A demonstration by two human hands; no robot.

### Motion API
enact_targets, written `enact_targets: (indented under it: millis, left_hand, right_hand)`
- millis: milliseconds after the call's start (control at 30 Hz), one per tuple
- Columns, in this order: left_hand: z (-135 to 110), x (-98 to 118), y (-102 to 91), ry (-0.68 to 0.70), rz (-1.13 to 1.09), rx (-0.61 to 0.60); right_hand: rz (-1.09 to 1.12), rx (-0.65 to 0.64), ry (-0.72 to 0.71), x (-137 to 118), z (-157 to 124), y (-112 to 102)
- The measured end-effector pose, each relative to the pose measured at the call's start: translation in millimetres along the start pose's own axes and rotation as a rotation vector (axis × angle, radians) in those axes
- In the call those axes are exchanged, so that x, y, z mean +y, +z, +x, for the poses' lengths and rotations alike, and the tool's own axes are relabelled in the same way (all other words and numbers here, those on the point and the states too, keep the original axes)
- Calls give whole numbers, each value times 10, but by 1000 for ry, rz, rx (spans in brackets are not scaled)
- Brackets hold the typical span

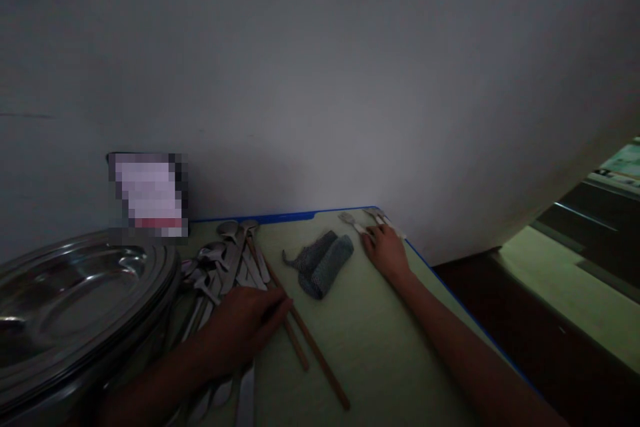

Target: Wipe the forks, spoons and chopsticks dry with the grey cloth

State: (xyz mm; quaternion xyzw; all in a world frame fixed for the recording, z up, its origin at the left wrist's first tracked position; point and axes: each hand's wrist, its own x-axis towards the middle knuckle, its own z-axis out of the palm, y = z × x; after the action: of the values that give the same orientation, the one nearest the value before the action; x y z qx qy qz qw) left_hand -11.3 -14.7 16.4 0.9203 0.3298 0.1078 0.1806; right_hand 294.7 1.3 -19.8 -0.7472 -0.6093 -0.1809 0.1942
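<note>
My left hand (245,323) is over the pile of cutlery, its thumb and fingertips closed together at a pair of brown chopsticks (320,357). Under and around it lie metal spoons (229,230) and other cutlery handles, partly hidden by the hand. At the far right corner of the table, my right hand (387,250) has its fingers bent down on the light handle of a fork (351,220). More forks (375,215) lie beside it against the table edge. Between my hands sits a rolled grey mesh cloth (325,263).
Stacked oval metal trays (165,267) stand at the left. Behind them a blurred-out upright device (153,193) leans near the wall (320,93). The pale green table (380,347) has a blue edge; beyond its right side is a dark floor (525,307).
</note>
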Motion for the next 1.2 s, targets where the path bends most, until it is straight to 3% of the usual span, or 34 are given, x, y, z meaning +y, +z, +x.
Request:
enact_targets:
  millis: [167, 367, 600, 1200]
  left_hand:
    - [-1, 2, -6, -6, -19, 0]
    - [-8, -5, 3, 14, 7, 0]
    - [-12, -9, 12, 18, 24, 5]
    - [-9, -23, 33, 26, 1, 10]
  right_hand:
    - [-75, -108, 20, -62, -18, -85]
    - [-182, 16, -10, -43, -9, -103]
    - [-251, 67, 21, -2, 61, -51]
    - [-315, 55, 87, 55, 181, 34]
